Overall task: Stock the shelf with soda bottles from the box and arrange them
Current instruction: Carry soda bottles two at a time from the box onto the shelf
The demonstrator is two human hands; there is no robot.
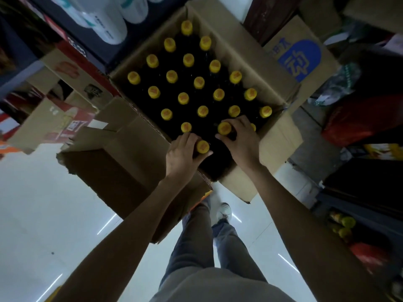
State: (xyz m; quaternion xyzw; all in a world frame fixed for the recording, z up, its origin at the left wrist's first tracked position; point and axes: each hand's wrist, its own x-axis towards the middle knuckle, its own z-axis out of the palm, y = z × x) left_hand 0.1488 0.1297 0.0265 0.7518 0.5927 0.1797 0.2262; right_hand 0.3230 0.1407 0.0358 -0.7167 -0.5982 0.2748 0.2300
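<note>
Down on the pale floor stands an open cardboard box packed with dark soda bottles with yellow caps. At its near edge, the left hand grips one bottle's neck and the right hand grips another beside it. Cartons and stocked shelves crowd both sides.

Person seen from above, head cam. Both forearms bare, no sleeves visible to frame edge, no watch/rings/gloves on left hand or right hand. Top: light grey fabric, plain, no print seen. Trousers: grey-blue, jeans-like, loose legs, creased at ankle. One shoe visible: white/pale sneaker, details blurry.
</note>
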